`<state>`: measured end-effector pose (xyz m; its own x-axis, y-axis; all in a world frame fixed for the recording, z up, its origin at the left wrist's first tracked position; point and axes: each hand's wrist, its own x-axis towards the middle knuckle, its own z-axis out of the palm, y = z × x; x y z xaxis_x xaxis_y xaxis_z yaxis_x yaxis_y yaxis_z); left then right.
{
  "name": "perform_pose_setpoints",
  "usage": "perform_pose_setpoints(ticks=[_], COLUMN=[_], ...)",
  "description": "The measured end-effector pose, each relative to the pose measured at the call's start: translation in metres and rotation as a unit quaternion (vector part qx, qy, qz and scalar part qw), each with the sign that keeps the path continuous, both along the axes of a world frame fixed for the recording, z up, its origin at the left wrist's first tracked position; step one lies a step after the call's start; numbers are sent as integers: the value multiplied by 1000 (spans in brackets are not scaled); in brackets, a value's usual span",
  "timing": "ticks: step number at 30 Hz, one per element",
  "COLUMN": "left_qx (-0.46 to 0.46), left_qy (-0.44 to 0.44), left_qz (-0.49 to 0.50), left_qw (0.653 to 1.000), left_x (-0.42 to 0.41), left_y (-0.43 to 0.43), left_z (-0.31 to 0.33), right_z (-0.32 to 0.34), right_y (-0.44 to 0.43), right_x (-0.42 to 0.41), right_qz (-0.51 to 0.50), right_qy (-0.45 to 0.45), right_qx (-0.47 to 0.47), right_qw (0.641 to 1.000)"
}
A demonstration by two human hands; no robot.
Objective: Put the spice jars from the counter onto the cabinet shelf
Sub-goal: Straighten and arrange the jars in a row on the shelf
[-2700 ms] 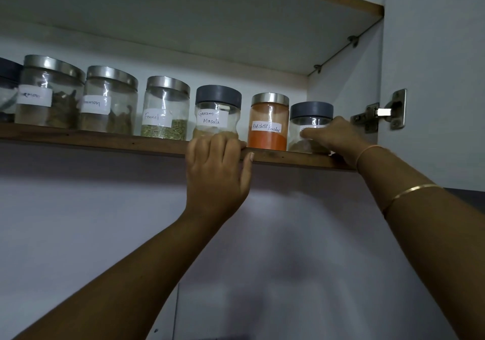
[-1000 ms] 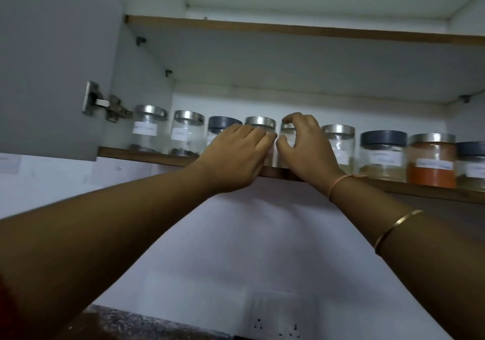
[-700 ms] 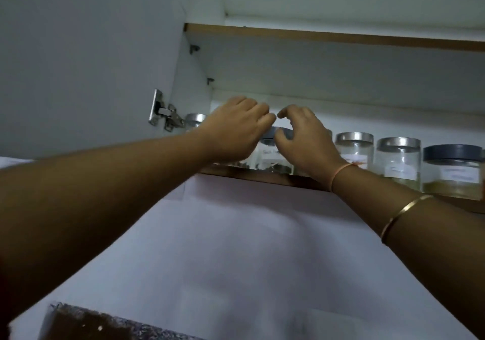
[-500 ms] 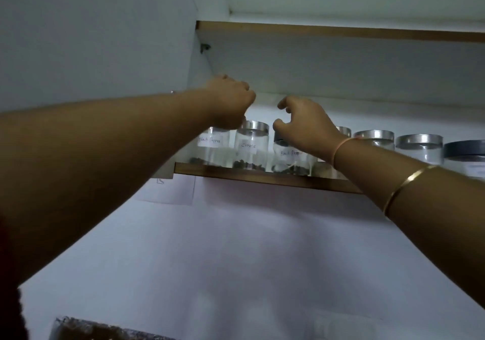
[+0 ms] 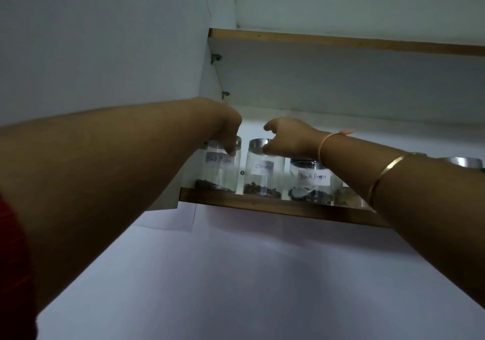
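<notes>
Glass jars with steel lids stand in a row along the front of the wooden shelf (image 5: 262, 204), so most of the job looks done. From the left end there is a jar labelled Black Pepper (image 5: 219, 167), then the Cloves jar (image 5: 263, 171), then a shorter second pepper jar (image 5: 312, 181); further right the forearm hides all but a sliver of glass and one more lid (image 5: 463, 162) at the frame's edge.

The left hand (image 5: 225, 127) hangs curled over the lid of the end jar, fingertips touching its top and upper front, but I cannot tell whether it truly grips or only steadies. The right hand (image 5: 287, 137) rests on the rim of the Cloves lid, thumb raised and loose, more a nudge than a grasp. Neither hand carries a jar.

My reading is that this is final tidying: squaring the last jars into line near the cabinet's side wall (image 5: 210, 82). The counter is out of view, so whether any jars wait there cannot be settled. The shelf above (image 5: 341, 41) shows only its underside.
</notes>
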<state>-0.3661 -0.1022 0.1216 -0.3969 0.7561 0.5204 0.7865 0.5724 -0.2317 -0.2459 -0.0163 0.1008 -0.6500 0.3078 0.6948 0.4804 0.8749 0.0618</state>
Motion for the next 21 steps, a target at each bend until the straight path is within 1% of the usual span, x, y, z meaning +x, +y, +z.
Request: perform_pose_setpoints(ticks=[2,7,13,21], left_qx=[-25,-17,-12,1], left_qy=[-18,56,74,75], left_qz=[15,31,30,21], left_qw=[999,998,997,997], left_x=[-4,-2,-5,-19], left_y=[6,11,19,34], left_z=[2,6,7,6], right_z=[0,0,6,9], right_y=[5,11,17,23], right_x=[-8,-23,-23,-32], right_qz=[-6,-9,30,-9], right_qy=[-13,-27,7,-5], right_qx=[-7,-9,-15,-1], right_qw=[1000,1000,999,1000])
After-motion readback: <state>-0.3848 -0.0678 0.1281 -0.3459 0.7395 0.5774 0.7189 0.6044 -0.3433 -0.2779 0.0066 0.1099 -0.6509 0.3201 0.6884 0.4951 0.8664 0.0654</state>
